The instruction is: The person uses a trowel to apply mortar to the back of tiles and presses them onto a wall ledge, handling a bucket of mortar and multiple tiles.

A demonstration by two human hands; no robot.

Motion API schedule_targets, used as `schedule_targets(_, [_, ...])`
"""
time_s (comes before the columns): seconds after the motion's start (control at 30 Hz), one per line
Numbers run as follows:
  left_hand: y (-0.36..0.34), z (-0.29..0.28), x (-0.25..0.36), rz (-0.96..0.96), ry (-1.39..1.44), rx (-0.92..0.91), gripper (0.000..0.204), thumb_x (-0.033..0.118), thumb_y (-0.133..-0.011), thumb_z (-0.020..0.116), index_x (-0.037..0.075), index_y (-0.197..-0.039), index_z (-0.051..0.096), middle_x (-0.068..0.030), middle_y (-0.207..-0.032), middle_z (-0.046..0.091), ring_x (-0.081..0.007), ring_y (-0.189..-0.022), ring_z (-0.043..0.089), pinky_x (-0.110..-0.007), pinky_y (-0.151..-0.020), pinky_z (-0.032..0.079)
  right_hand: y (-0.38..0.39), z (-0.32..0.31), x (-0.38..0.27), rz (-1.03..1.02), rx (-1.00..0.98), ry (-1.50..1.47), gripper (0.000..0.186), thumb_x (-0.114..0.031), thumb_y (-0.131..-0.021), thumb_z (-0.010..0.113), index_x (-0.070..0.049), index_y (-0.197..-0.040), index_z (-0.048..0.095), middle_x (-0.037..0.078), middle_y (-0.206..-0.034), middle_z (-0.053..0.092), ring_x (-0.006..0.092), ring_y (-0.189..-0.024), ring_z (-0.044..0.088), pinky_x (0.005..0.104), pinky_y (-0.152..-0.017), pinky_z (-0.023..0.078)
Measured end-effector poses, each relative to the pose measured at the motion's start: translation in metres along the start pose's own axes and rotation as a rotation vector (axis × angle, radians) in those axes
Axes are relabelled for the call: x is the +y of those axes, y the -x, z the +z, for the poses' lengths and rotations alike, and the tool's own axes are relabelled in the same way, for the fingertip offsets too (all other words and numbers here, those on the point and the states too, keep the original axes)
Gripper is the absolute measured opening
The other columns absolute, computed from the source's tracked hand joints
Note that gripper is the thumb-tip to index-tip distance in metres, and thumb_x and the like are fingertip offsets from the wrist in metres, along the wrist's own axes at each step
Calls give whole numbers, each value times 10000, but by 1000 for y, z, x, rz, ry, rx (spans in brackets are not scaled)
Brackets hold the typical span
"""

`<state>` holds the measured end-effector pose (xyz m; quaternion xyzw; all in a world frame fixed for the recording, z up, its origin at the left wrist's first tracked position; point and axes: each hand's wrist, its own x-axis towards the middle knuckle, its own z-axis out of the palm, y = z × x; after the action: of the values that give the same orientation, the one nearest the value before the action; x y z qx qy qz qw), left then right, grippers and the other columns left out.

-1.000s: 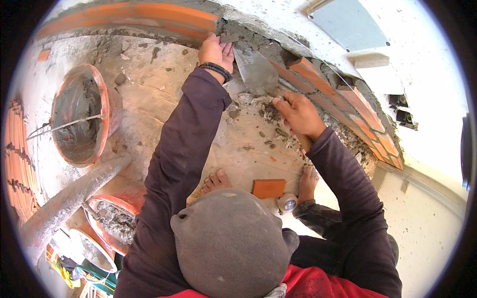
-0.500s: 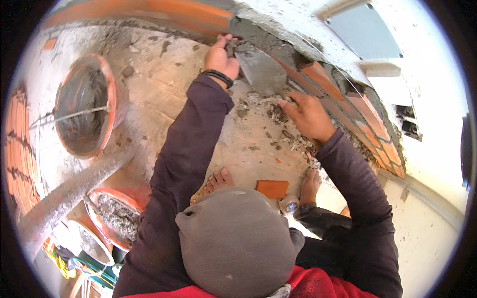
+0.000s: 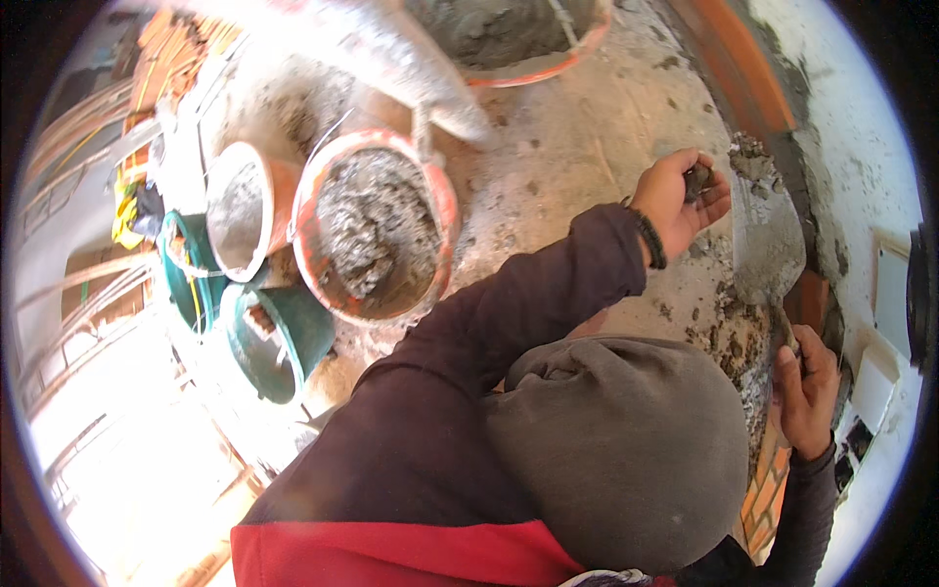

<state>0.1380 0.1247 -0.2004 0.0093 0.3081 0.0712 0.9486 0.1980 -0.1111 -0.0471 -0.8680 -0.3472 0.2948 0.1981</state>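
My right hand (image 3: 810, 396) is closed round the handle of a trowel (image 3: 768, 245), close beside the wall on the right. Grey mortar (image 3: 753, 161) clings to the far end of the trowel's blade. Just left of the blade, my left hand (image 3: 670, 205) is turned palm up, its fingers curled round a dark lump of mortar (image 3: 696, 183). A row of orange bricks (image 3: 748, 59) runs along the foot of the wall, beyond both hands. More brickwork (image 3: 768, 494) shows beside my right forearm.
An orange bucket of mortar (image 3: 445, 196) stands to my left, with a larger mortar tub (image 3: 548, 70) farther off. A thick, pale pole (image 3: 411, 68) slants above them. Another bucket (image 3: 266, 186) and green buckets (image 3: 318, 328) are grouped at the left. Mortar crumbs (image 3: 729, 347) litter the floor.
The view has swung left, bringing the buckets toward the middle. My left hand has drawn back from the brick row with mortar in it. The trowel remains in my right hand.
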Motion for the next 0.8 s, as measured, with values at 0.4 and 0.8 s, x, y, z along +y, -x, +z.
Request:
schedule_targets(0.4, [270,-60,109,906,-414,623,490,339,-1018,458,62,-1417,398,-82,-1316,509,-223,-1214,461,-418,-1081,308,-62,36,-74,-719,-437,-146,379,-82,-803,596,29,-1163,556,199,-993,629,418,-804,603,451,-762,476])
schedule_targets(0.8, [285,-52,93,1474,-711,459,346,270,-1015,473,25,-1258,477,-73,-1087,558,-190,-1033,525,-385,-933,426,-81,196,-81,-896,-4,348,619,-150,-810,641,-81,-1397,457,125,-1031,587,320,-818,597,439,-695,508])
